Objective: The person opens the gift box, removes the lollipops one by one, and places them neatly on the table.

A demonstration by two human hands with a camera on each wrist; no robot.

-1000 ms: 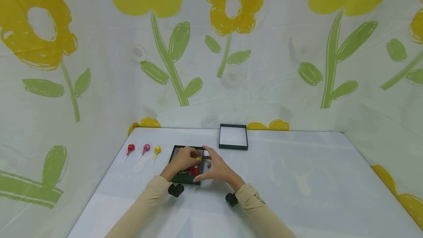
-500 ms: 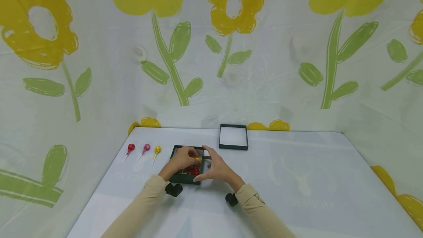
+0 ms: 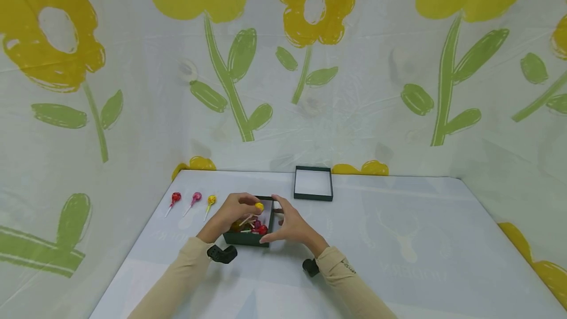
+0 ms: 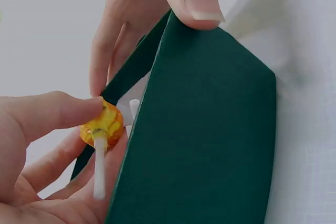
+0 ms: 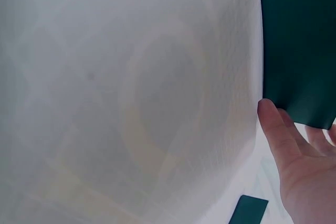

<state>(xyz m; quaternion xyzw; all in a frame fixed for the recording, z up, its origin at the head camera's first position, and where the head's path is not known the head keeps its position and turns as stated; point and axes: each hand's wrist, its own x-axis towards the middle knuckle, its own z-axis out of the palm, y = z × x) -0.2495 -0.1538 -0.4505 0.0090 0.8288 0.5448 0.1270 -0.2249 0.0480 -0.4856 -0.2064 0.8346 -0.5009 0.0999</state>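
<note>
A yellow lollipop (image 4: 103, 124), its round glossy head marbled with orange and set on a thin white stick, is pinched between thumb and fingers of the left hand (image 3: 233, 212) just above the near-left edge of a dark green box (image 3: 250, 224). The box is square, matte and shallow, with more lollipops seen inside. Its right side is steadied by the right hand (image 3: 290, 227), fingers spread and lightly curved against the wall. Left of the left hand, three lollipops (image 3: 193, 201) lie in a row on the pale tabletop (image 3: 398, 240). Beyond the right hand, a square lid (image 3: 312, 183) rests upturned.
</note>
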